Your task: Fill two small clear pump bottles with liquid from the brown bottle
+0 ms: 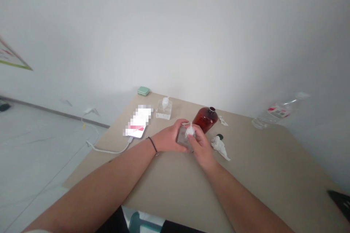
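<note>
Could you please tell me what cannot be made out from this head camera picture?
In the head view:
- Clear pump bottle: partly hidden by the left hand and right hand.
- Phone: screen pixelated.
- Plastic water bottle: label too blurred to read.
- Dark object: cut off by the right edge.
- Wall poster: cut off by the left edge.

Head cam's looking fwd & down from the person's head, pretty close above the left hand [166, 136] & right hand [201, 145], w/ tabletop [169, 189] around them, wall [175, 36] beyond & floor [35, 160] left of them.
</note>
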Available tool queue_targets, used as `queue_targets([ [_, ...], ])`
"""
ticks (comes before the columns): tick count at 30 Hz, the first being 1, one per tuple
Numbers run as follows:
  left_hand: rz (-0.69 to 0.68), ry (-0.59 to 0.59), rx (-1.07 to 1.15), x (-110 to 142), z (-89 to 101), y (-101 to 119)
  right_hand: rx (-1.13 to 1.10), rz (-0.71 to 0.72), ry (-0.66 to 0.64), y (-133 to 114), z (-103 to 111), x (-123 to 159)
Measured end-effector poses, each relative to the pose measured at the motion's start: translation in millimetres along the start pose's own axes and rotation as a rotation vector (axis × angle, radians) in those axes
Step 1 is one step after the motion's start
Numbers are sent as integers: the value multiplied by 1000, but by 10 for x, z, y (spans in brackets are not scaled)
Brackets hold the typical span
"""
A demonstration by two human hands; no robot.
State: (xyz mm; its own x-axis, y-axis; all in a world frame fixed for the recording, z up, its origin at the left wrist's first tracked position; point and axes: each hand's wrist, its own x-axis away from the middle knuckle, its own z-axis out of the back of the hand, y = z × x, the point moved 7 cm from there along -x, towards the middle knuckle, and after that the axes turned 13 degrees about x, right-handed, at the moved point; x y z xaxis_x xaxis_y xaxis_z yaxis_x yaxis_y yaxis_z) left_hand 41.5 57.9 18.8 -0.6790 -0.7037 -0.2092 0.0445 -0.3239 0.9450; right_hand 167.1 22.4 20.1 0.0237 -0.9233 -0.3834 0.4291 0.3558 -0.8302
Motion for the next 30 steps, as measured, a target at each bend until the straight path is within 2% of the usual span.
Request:
queue_targets([
  [6,10,-10,-29,7,0,-1,-52,-75,3,59,-43,21],
  [17,-8,-9,-15,5,11,-52,-48,-78,-5,69,-38,12],
  [22,-39,-11,7,-9,11,-41,5,-33,13,26,-6,-9],
  [26,5,-15,-10,-11,14,-30,-21,-79,8,61,-20,-9],
  [30,-10,-15,-10,-10,15,-12,-37,-77,-6,52,-19,-2],
])
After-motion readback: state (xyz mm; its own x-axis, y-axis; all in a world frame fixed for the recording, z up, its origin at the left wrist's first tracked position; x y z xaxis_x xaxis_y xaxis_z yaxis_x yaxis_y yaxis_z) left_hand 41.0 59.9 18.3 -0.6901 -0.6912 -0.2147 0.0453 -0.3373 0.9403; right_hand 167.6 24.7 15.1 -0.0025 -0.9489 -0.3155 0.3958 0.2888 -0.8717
